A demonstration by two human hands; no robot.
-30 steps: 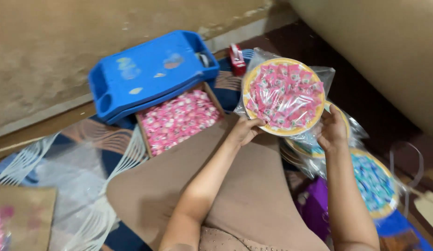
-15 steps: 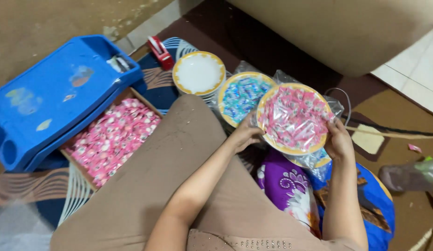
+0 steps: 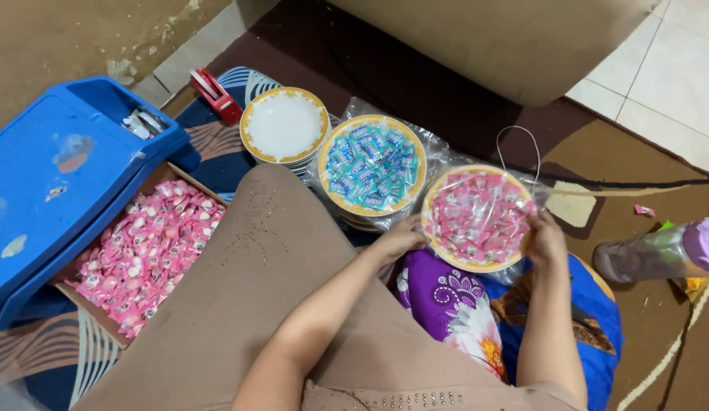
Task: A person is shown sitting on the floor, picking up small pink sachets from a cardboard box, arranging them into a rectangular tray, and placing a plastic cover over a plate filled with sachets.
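Observation:
A round plate of pink wrapped sweets (image 3: 476, 217), sealed in clear plastic, sits low over the floor at the right. My left hand (image 3: 401, 237) grips its left rim and my right hand (image 3: 547, 237) holds its right rim. Just left of it lies a wrapped plate of blue sweets (image 3: 372, 166) on top of other wrapped plates. Farther left stands a stack of empty white plates with yellow rims (image 3: 284, 125).
A cardboard box of loose pink sweets (image 3: 145, 255) lies at my left knee, beside a blue plastic tray (image 3: 57, 179). A red tape dispenser (image 3: 214, 93) lies behind the plates. A bottle with a purple cap (image 3: 659, 255) lies at the right. A beige sofa (image 3: 499, 38) stands ahead.
The view has swung right and both hands have carried the pink-sweet plate down and to the right, beside the blue-sweet plate. The empty plate stack has come into view.

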